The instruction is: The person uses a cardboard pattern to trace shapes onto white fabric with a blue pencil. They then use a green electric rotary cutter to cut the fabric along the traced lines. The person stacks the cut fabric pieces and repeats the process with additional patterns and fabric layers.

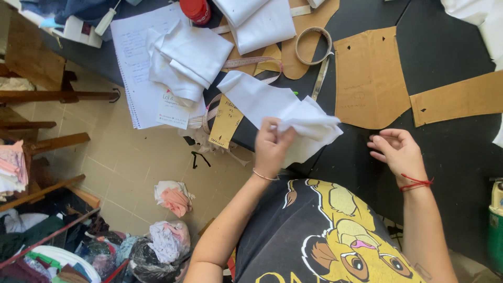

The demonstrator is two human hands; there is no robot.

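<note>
Presently we are logging: left hand (271, 147) pinching a white fabric piece (285, 113) above the dark desk (445, 63); right hand (398, 150) hovering open, empty, near a brown cardboard pattern (369, 78).

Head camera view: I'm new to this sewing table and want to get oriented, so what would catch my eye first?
First the white fabric piece at the centre of the dark table, pinched by the left hand, while the right hand hovers open just to its right. Next, the brown cardboard patterns lying flat on the table beyond the right hand. At upper left, a spiral notebook lies under more folded white cloth.
</note>
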